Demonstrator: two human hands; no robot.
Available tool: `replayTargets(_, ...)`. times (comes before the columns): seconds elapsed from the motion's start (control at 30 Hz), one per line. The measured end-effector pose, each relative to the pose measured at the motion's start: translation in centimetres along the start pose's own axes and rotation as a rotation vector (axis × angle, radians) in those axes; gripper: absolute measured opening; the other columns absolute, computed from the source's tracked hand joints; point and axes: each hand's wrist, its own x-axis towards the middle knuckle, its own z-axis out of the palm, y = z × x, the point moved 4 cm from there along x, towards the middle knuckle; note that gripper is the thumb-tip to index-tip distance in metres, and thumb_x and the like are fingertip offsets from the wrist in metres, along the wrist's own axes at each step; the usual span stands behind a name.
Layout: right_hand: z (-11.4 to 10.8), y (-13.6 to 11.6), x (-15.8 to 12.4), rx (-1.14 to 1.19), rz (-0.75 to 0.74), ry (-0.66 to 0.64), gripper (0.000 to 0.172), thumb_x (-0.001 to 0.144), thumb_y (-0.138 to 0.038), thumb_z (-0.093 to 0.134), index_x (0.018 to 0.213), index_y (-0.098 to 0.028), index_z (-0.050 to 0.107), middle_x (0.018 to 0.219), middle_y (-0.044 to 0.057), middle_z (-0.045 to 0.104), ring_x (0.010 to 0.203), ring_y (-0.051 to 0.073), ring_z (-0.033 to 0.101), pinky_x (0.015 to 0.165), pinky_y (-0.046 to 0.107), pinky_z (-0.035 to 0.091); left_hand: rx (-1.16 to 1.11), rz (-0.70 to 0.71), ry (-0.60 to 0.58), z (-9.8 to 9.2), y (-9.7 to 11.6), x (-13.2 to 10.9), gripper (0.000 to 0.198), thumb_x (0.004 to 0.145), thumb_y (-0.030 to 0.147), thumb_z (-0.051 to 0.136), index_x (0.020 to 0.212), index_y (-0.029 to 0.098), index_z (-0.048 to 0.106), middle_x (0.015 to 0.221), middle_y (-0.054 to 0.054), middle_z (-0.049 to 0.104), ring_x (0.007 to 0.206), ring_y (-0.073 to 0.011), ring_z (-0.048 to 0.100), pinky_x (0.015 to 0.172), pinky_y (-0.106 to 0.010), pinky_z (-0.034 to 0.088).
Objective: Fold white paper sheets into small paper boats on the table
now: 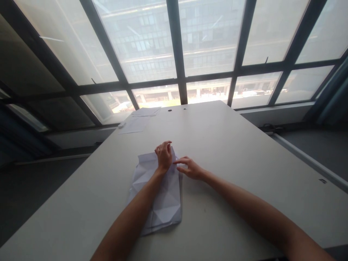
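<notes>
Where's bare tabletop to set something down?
The smooth white tabletop has its widest free patch between the right hand and right edge; a smaller one between the creased white paper and left edge. Crowded: around that paper, beneath the left hand, and far left, under flat white sheets.

Dark-framed windows [208,40] beyond the white counter [231,152] — loose sheets [134,125] at its far left, a blue curtain [330,96] at right.

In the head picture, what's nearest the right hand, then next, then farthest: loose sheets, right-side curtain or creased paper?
1. Creased paper, just left of the right hand.
2. Loose sheets, far left on the table.
3. Right-side curtain, beyond the table.
</notes>
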Motion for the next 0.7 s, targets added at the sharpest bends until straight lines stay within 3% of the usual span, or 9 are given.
replayTargets(0.1, -0.3, -0.7, 0.0, 0.099, -0.038, -0.007, 0.032, 0.085, -0.032, 0.065, 0.116, -0.025, 0.069, 0.115, 0.007, 0.069, 0.112, 0.023, 0.059, 0.101, 0.041, 0.042, -0.063, -0.063, 0.009, -0.9, 0.3, 1.0, 0.022, 0.096, 0.022, 0.041, 0.106, 0.020, 0.061, 0.095, -0.006, 0.069, 0.092, -0.0224, 0.063, 0.094, -0.039, 0.039)
replayTargets(0.2, -0.8, -1.2, 0.4, 0.251, -0.015, 0.068, 0.029, 0.086, -0.036, 0.063, 0.112, -0.024, 0.072, 0.113, 0.007, 0.070, 0.108, 0.023, 0.062, 0.096, 0.039, 0.046, -0.111, -0.036, -0.057, -2.4, 1.6, 2.5, 0.020, 0.094, 0.023, 0.046, 0.103, 0.020, 0.063, 0.098, -0.006, 0.069, 0.094, -0.0225, 0.063, 0.094, -0.040, 0.042)
replayTargets(0.33, -2.3, 0.2, 0.9, 0.431, 0.206, 0.340, 0.030, 0.083, -0.041, 0.062, 0.097, -0.018, 0.075, 0.095, 0.007, 0.074, 0.085, 0.021, 0.066, 0.073, 0.032, 0.052, -0.115, 0.099, -0.099, -5.6, 4.5, 4.2, 0.028, 0.091, 0.021, 0.047, 0.116, 0.022, 0.060, 0.123, -0.007, 0.062, 0.121, -0.0247, 0.052, 0.107, -0.046, 0.034)
replayTargets(0.43, -4.2, 2.2, 0.8, 0.410, 0.348, 0.541, 0.033, 0.078, -0.043, 0.064, 0.091, -0.015, 0.075, 0.081, 0.007, 0.074, 0.070, 0.018, 0.065, 0.061, 0.027, 0.049, -0.200, 0.167, -0.086, -6.7, 6.0, 4.5, 0.029, 0.092, 0.019, 0.044, 0.116, 0.021, 0.059, 0.126, -0.007, 0.060, 0.124, -0.0218, 0.050, 0.109, -0.042, 0.035)
replayTargets(0.53, -6.6, 4.4, 0.5, 0.317, 0.419, 0.624, 0.032, 0.073, -0.038, 0.064, 0.090, -0.014, 0.075, 0.081, 0.007, 0.074, 0.066, 0.017, 0.063, 0.056, 0.024, 0.046, -0.253, 0.166, -0.087, -5.2, 6.2, 3.3, 0.028, 0.091, 0.016, 0.042, 0.112, 0.019, 0.060, 0.120, -0.008, 0.062, 0.121, -0.0202, 0.053, 0.107, -0.039, 0.039)
replayTargets(0.63, -9.6, 6.6, -0.2, 0.078, 0.488, 0.615, 0.034, 0.073, -0.035, 0.061, 0.093, -0.012, 0.074, 0.075, 0.007, 0.073, 0.056, 0.016, 0.060, 0.049, 0.024, 0.043, -0.208, 0.136, -0.154, -1.7, 5.4, 0.8, 0.030, 0.092, 0.016, 0.042, 0.116, 0.019, 0.059, 0.125, -0.009, 0.059, 0.125, -0.0220, 0.050, 0.108, -0.042, 0.037)
replayTargets(0.7, -11.7, 7.7, -0.8, -0.070, 0.482, 0.601, 0.034, 0.072, -0.033, 0.059, 0.094, -0.012, 0.074, 0.079, 0.008, 0.074, 0.058, 0.017, 0.062, 0.051, 0.025, 0.046, -0.141, 0.140, -0.258, 0.8, 4.6, -1.1, 0.031, 0.094, 0.021, 0.041, 0.120, 0.020, 0.058, 0.131, -0.010, 0.057, 0.130, -0.0240, 0.045, 0.111, -0.047, 0.033)
